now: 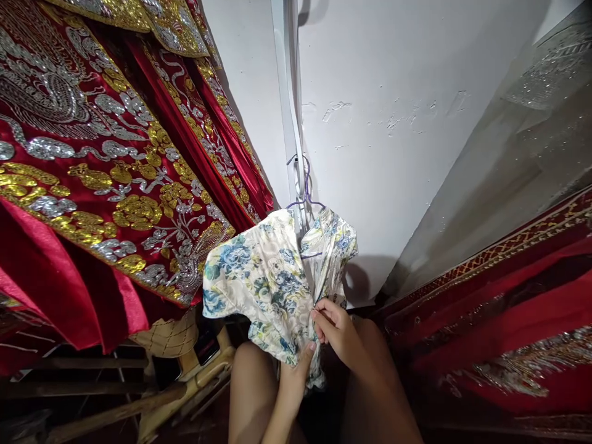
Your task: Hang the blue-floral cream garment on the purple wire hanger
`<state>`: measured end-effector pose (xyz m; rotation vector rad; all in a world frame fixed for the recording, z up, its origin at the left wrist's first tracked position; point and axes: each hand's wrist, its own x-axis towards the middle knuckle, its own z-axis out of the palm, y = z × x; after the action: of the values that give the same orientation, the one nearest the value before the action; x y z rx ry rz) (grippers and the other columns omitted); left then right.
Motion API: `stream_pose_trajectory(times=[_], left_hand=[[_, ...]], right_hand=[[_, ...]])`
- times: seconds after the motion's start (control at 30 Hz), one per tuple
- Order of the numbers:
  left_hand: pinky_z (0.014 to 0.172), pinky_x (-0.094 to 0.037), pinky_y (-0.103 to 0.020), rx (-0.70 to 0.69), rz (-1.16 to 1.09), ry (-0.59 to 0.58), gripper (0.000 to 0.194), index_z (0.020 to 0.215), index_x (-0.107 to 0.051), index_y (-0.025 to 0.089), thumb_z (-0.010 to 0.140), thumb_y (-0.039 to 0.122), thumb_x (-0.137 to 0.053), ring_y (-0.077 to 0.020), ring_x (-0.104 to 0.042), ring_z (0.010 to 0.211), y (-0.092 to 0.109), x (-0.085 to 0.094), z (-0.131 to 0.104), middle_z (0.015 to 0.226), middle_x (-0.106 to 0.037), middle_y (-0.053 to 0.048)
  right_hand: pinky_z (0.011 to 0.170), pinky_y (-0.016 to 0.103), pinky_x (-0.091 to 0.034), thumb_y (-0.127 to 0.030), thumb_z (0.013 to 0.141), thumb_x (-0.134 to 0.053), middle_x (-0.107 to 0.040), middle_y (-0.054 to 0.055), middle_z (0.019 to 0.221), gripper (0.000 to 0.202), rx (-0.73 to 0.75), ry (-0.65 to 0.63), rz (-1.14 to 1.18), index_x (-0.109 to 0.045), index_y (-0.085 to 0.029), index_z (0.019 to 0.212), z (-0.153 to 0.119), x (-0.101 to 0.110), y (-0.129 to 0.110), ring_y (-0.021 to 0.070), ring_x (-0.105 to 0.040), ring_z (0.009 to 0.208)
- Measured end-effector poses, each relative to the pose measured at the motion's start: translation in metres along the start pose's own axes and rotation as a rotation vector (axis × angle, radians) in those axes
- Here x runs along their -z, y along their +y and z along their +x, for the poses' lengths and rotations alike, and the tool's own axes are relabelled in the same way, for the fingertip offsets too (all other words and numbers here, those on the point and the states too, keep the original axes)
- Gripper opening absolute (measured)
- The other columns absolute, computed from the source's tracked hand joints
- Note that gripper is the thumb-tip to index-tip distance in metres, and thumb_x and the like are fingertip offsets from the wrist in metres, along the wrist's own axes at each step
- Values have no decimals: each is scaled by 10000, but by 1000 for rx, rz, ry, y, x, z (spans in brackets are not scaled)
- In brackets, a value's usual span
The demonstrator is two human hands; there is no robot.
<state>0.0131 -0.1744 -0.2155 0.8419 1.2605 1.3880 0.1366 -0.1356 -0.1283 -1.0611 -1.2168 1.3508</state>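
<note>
A short-sleeved floral blouse (272, 277), cream with blue, green and yellow flowers, hangs in front of me with its front parted at the neck. Its purple hanger (307, 201) shows at the collar. My left hand (298, 365) grips the blouse's lower front, thumb on top of the cloth. Just above it, my right hand (333, 327) pinches the front opening with thumb and forefinger, where a thin dark line runs up the edge. Whether that line is a zip, I cannot tell, as the fingertips cover its lower end.
Red garments with gold and silver sequins (139, 209) hang at the left. A white wall (370, 123) stands behind the blouse, with a pale strap (292, 80) running down it. Bamboo furniture (203, 376) is at lower left. A mirror-like panel (509, 160) slants along the right.
</note>
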Motion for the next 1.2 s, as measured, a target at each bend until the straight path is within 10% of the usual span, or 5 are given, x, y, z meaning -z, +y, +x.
stream_pose_trajectory(times=[0.23, 0.4, 0.53, 0.73, 1.2], left_hand=[[1044, -476, -432, -101, 129, 280, 562, 1073, -699, 171, 663, 529, -839, -345, -635, 1178, 15, 45, 23, 1098, -730, -123], [904, -491, -341, -513, 259, 529, 379, 1054, -652, 192, 793, 443, -765, -220, -606, 964, 33, 57, 14, 1032, -630, -64], [892, -490, -343, -744, 380, 316, 101, 964, -653, 213, 880, 263, -679, -218, -609, 960, 45, 29, 5, 983, -614, -63], [889, -513, -355, -637, 383, -17, 146, 1004, -671, 201, 865, 239, -648, -236, -647, 970, 54, -18, 19, 993, -666, -84], [714, -472, -255, -745, 400, -129, 51, 858, -596, 193, 870, 148, -575, -155, -597, 745, 69, -45, 37, 785, -614, -4]], right_hand=[[497, 254, -359, -510, 844, -673, -498, -39, 546, 350, -17, 161, -20, -537, -214, 716, -6, -3, 3, 133, -465, 517], [491, 258, -313, -503, 866, -666, -480, -42, 546, 338, -10, 182, 45, -554, -209, 744, -6, -2, 19, 127, -423, 519], [486, 260, -339, -527, 857, -671, -480, -45, 538, 343, -22, 134, 122, -590, -206, 768, -6, -7, 18, 126, -429, 502], [483, 264, -357, -486, 833, -675, -480, -41, 512, 326, -89, 100, 179, -591, -209, 684, -15, -15, 7, 126, -427, 481], [482, 282, -321, -579, 784, -688, -437, -30, 496, 429, 9, 332, 51, -555, -226, 579, -22, -11, -13, 134, -387, 475]])
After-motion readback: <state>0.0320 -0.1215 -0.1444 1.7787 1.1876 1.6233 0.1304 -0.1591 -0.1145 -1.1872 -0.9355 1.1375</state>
